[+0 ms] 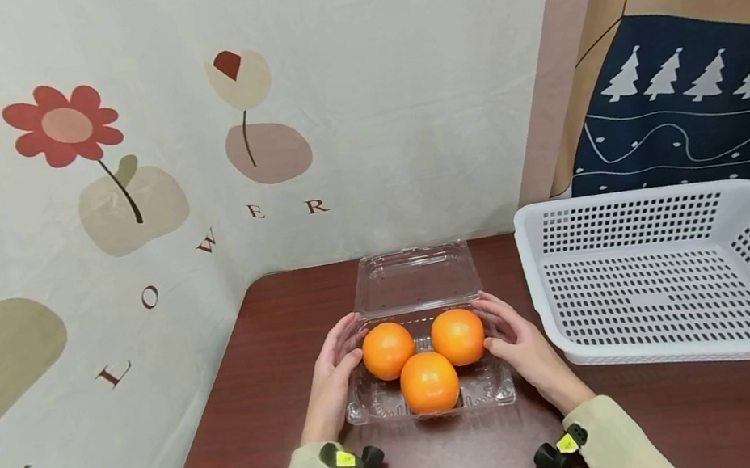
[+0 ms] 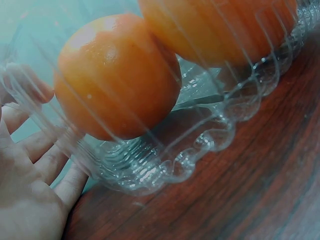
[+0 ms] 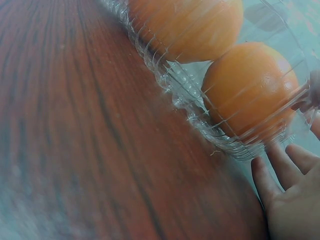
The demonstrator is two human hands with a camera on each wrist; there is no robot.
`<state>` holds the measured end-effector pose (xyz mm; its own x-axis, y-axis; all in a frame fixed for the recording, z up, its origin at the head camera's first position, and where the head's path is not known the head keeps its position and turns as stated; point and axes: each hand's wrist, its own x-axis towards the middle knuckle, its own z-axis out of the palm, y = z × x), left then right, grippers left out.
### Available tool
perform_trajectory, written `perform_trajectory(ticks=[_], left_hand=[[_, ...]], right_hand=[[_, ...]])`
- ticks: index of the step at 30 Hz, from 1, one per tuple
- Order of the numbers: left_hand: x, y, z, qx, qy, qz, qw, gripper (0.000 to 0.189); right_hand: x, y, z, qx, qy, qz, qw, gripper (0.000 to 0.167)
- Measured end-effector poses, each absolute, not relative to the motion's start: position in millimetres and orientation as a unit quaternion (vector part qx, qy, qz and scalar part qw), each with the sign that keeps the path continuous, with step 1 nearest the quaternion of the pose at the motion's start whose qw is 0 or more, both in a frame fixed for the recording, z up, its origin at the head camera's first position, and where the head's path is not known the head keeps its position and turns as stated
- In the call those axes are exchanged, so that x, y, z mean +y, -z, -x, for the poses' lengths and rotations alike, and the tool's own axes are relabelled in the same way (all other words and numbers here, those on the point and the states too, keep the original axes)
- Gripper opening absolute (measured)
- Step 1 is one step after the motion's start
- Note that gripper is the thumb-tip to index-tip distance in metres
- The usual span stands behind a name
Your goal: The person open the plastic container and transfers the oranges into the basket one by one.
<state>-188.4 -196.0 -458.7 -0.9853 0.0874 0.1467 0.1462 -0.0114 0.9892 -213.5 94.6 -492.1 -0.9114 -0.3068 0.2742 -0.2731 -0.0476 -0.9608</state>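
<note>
A clear plastic clamshell container (image 1: 382, 406) stands on the table with its lid (image 1: 416, 278) folded back towards the wall. Inside it are a left orange (image 1: 389, 351), a right orange (image 1: 458, 337) and a front orange (image 1: 430, 382). My left hand (image 1: 327, 382) grips the container's left side, thumb over the rim and fingers along the outer wall. On the opposite side my right hand (image 1: 532, 355) grips it the same way. Both wrist views show the fingers against the clear wall, with two oranges (image 2: 117, 77) visible through it.
To the right, a white plastic basket (image 1: 659, 353) with slotted walls sits on the dark red wooden table (image 1: 247, 450). Behind the table hangs a printed cloth (image 1: 398, 99) with flowers and letters, and a darker tree-patterned one (image 1: 704, 124) is at the right.
</note>
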Motion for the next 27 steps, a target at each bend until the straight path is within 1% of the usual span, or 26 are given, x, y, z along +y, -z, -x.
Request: perform_trajectory(ticks=[15,21,27], left_hand=[[-203.1,481.1,197.8,-0.699,0.710,0.074,0.029,0.051],[-200.8,472.0,193.7,-0.696,0.715,0.057,0.011,0.044],[-195.8,459.1,188.9,-0.728,0.685,0.037,0.008,0.036]], right_hand=[[94.7,490.5,210.9,0.695,0.690,0.200,0.003,0.045],[93.4,486.7,208.3,0.699,0.695,0.169,-0.001,0.039],[93.2,483.0,207.4,0.700,0.692,0.176,-0.027,0.036]])
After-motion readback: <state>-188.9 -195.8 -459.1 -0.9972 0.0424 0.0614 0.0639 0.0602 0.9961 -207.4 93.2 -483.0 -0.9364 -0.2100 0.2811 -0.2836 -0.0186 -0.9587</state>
